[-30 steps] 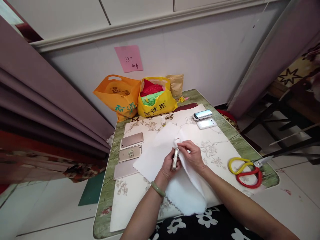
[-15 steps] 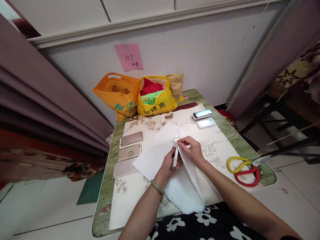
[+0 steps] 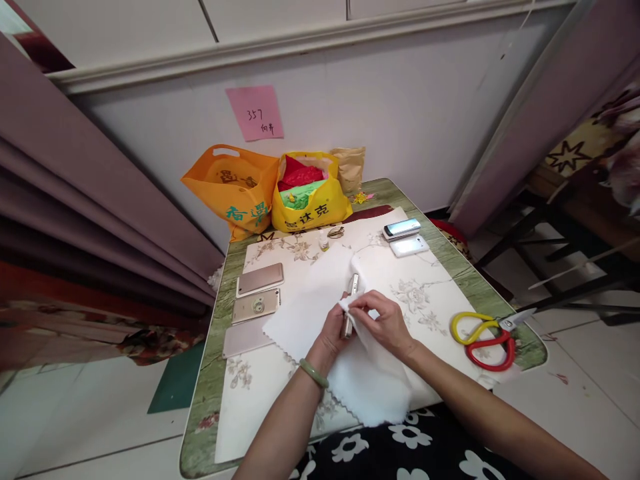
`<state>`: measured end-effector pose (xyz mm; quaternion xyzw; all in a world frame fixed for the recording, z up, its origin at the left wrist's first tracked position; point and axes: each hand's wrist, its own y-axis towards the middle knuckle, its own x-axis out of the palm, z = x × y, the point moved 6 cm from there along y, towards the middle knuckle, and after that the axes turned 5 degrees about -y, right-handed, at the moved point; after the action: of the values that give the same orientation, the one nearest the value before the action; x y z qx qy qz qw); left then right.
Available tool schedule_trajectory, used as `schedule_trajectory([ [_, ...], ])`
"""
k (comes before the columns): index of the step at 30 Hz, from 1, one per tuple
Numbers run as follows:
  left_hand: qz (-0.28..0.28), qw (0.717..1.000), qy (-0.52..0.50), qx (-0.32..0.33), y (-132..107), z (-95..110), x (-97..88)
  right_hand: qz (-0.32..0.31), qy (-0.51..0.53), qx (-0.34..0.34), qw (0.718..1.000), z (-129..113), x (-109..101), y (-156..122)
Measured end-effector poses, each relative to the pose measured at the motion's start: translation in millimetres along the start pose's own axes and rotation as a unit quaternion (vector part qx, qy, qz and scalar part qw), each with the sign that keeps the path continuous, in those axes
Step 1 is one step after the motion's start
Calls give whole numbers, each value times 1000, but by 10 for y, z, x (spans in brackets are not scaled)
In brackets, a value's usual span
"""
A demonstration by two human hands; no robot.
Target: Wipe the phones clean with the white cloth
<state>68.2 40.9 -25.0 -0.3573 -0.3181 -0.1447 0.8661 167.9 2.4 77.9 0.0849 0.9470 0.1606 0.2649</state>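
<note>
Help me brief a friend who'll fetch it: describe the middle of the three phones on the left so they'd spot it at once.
On the green wood-patterned table lies a white floral sheet. In a row of three along its left edge, the gold phone lies between a rosy phone behind and a pale pink phone in front. Only the gold one bears a round ornament.

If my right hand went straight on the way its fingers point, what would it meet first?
Likely the phone in your left hand, just beyond the white cloth your right hand pinches, though depth is unclear.
</note>
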Motion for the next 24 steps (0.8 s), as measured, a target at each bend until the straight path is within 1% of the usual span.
schedule_trajectory([
  [1, -2, 1000, -5, -5, 4, -10, -8, 14, -10, 16, 1000, 52, -29, 80],
  [3, -28, 999, -19, -32, 5, -41, -1, 42, -13, 52, 998, 165, -79, 243],
  [4, -48, 998, -25, -45, 1, -52, 12, 53, -1, 72, 996, 226, -93, 314],
  [6, -89, 993, -38, -60, -15, -58, 44, 62, 58, 120, 989, 362, -85, 415],
  [8, -115, 991, -32, -66, -35, -59, 63, 53, 153, 193, 968, 529, -26, 448],
  [10, -125, 990, -11, -68, -57, -64, 69, 23, 239, 268, 933, 687, 71, 422],
  [12, -141, 988, 4, -65, -81, -65, 90, -8, 283, 311, 907, 799, 147, 373],
  [14, -161, 985, 9, -60, -102, -61, 121, -21, 292, 322, 900, 877, 181, 331],
  [18, -169, 984, 10, -55, -121, -50, 149, -6, 294, 335, 895, 990, 221, 267],
  [20, -166, 985, -3, -53, -120, -36, 147, 17, 294, 343, 892, 1016, 225, 250],
  [22, -165, 985, -32, -50, -113, -15, 143, 60, 298, 347, 887, 1010, 194, 249],
  [24, -164, 984, -63, -43, -97, 10, 138, 104, 300, 330, 889, 955, 131, 271],
])
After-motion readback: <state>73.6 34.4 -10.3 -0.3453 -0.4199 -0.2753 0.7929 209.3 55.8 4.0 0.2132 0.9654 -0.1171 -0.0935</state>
